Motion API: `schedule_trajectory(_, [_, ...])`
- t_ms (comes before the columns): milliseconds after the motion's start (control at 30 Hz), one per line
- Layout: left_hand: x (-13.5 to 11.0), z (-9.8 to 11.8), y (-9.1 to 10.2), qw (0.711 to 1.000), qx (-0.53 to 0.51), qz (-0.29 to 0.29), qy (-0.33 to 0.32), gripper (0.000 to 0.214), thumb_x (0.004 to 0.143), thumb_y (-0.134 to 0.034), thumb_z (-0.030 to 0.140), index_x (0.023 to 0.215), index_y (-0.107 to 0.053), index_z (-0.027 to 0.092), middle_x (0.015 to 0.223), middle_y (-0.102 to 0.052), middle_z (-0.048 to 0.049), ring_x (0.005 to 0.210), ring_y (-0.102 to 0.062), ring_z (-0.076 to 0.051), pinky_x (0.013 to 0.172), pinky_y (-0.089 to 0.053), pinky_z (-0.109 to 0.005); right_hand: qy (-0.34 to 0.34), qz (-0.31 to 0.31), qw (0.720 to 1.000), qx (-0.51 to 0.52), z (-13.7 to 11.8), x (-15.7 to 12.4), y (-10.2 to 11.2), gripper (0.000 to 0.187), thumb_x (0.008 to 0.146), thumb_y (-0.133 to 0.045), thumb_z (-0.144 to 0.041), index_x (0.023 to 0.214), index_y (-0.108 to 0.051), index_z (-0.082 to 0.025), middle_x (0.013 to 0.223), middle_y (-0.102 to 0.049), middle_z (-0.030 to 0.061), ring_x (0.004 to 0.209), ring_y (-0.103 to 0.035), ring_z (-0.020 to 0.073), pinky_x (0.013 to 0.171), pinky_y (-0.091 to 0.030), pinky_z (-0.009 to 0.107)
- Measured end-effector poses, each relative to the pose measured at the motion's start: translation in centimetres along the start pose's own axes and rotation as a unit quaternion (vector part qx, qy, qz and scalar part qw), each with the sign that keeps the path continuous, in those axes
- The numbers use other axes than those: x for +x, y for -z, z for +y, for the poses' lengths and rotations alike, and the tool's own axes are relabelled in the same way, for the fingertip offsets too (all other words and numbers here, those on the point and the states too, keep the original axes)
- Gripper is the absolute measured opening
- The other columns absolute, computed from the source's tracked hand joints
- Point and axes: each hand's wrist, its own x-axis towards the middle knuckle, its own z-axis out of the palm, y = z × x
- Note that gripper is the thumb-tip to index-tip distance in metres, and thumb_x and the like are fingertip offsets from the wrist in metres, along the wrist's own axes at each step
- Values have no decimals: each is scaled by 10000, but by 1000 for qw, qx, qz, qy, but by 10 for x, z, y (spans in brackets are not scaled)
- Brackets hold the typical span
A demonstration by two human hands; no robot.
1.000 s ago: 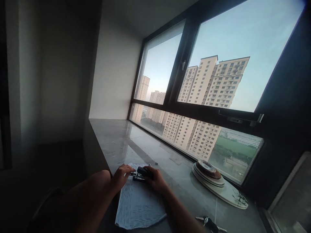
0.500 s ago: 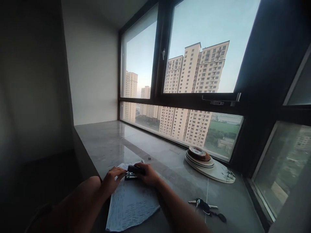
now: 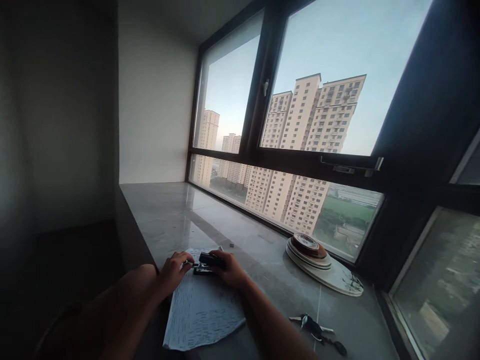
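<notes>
A black stapler (image 3: 210, 260) lies over the top of a handwritten sheaf of paper (image 3: 204, 315), its upper and lower arms apart at the left end. My right hand (image 3: 230, 270) is wrapped round the stapler's right end. At its left end my left hand (image 3: 174, 272) pinches a thin, shiny metal piece (image 3: 190, 263) that sticks out of the stapler. The fingers partly cover that piece, so its full shape is hidden. Both wrists rest low, close to the paper.
The grey stone sill (image 3: 161, 210) runs along a dark-framed window. On the right stand stacked plates and boards (image 3: 311, 255). A bunch of keys (image 3: 313, 327) lies nearer me. A small dark bit (image 3: 231, 245) sits beyond the paper.
My left hand has drawn slightly left, away from the stapler's body, and the shiny piece now shows between them. My right hand keeps its hold. The view has tilted a little.
</notes>
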Motion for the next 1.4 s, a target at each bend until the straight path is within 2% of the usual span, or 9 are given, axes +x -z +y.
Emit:
schedule_trajectory(200, [-5, 10, 2, 999, -23, -1, 32, 185, 834, -621, 148, 933, -735, 255, 1024, -743, -18, 1057, -629, -224, 961, -442, -338, -5, 4, 1000, 1, 2, -2, -4, 420, 837, -712, -271, 1248, -649, -211, 1113, -740, 65, 987, -696, 256, 901, -549, 383])
schedule_trajectory(467, [-14, 24, 9, 995, -44, 20, 88, 189, 819, -671, 210, 953, -777, 291, 1016, -757, -8, 1072, -635, -230, 962, -438, -334, -13, -3, 1000, -24, 9, -6, -7, 442, 879, -684, -373, 1285, -634, -206, 1217, -718, 109, 1094, -683, 319, 972, -542, 473])
schedule_trajectory(633, [-17, 19, 7, 993, -66, 38, 89, 190, 782, -702, 212, 935, -794, 276, 992, -752, -22, 1005, -661, -222, 926, -464, -315, -19, 0, 999, -40, 3, -6, -7, 441, 876, -684, -419, 1262, -655, -206, 1164, -739, 104, 1059, -697, 324, 952, -556, 467])
schedule_trajectory(767, [-18, 15, 6, 994, -66, 39, 82, 214, 792, -703, 219, 972, -798, 284, 1008, -731, -32, 1003, -658, -211, 930, -467, -306, -11, 10, 999, -29, 3, -5, -8, 436, 867, -691, -374, 1263, -657, -197, 1164, -739, 107, 1054, -698, 315, 954, -552, 460])
schedule_trajectory(967, [-20, 16, 0, 992, -12, 65, 107, 189, 822, -675, 235, 950, -806, 282, 975, -718, -63, 989, -663, -242, 910, -488, -354, -27, 19, 999, -17, 5, -5, -11, 431, 821, -716, -326, 1237, -677, -223, 1135, -746, 90, 1041, -697, 328, 941, -559, 475])
schedule_trajectory(1100, [-18, 11, -7, 984, -7, 74, 161, 330, 772, -669, 149, 1060, -780, 265, 987, -771, -63, 1019, -701, -269, 927, -512, -376, -17, 35, 999, -4, 10, -3, -9, 443, 809, -710, -280, 1247, -660, -241, 1173, -732, 85, 1070, -684, 330, 950, -549, 494])
schedule_trajectory(1200, [-15, 15, -7, 976, -40, 65, 203, 495, 750, -660, 112, 1223, -705, 249, 1028, -791, -66, 1078, -711, -280, 974, -513, -393, -22, 24, 999, -7, 12, -1, -8, 431, 818, -686, -224, 1246, -639, -238, 1139, -734, 66, 1026, -688, 291, 926, -547, 445])
schedule_trajectory(1300, [-9, 28, -6, 976, -103, 15, 192, 697, 730, -644, 75, 1402, -565, 241, 1066, -788, -61, 1191, -664, -268, 1054, -479, -408, -18, 2, 1000, -25, 15, 1, -9, 423, 837, -655, -182, 1254, -610, -233, 1144, -716, 58, 1028, -671, 253, 929, -524, 391])
schedule_trajectory(1400, [-4, 38, -8, 973, -164, -36, 157, 823, 706, -615, 42, 1491, -453, 228, 1124, -772, -54, 1282, -599, -244, 1123, -429, -405, -15, 10, 998, -65, 17, 2, -10, 432, 859, -650, -187, 1282, -574, -225, 1198, -687, 79, 1079, -640, 249, 959, -491, 386])
